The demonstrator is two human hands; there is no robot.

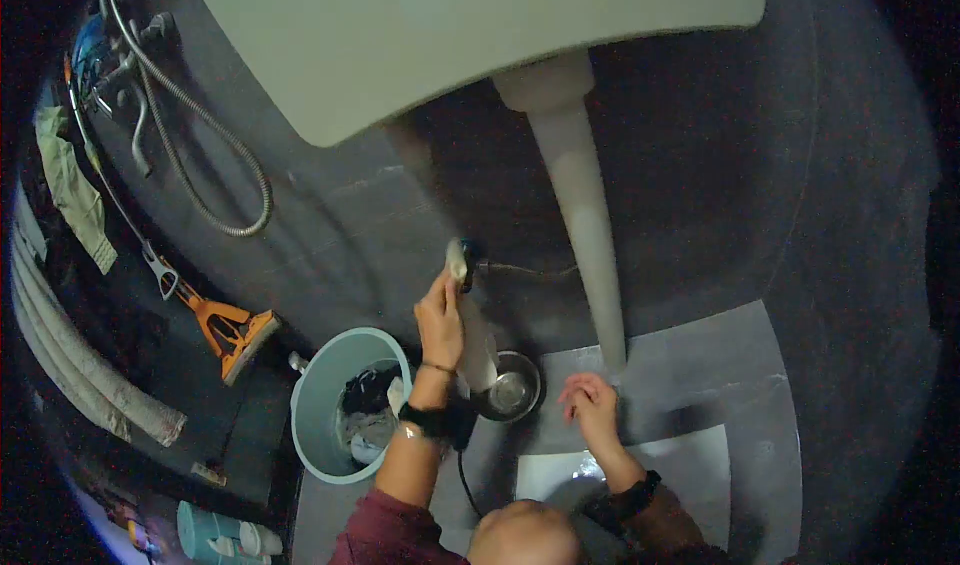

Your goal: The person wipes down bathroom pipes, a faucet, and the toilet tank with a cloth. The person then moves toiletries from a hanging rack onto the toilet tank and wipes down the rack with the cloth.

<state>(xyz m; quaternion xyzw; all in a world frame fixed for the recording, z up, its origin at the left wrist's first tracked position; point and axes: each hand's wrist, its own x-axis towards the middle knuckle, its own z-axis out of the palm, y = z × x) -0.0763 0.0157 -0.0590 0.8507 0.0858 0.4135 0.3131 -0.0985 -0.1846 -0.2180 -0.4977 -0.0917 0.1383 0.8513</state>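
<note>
Touching pale object [456,258] with left hand [440,323], right hand [594,405] across metal bowl [512,393]

From my distant seat I see a pale sink [480,25] at the top. On the left side there is a curved metal hose [240,232], and farther left a light cloth [72,190]. Lower, I notice an orange cleaning tool [222,327], two long whitish rolls [95,370] side by side, and a pale blue bucket [320,395] containing dark and grey fabrics [370,415].
</note>
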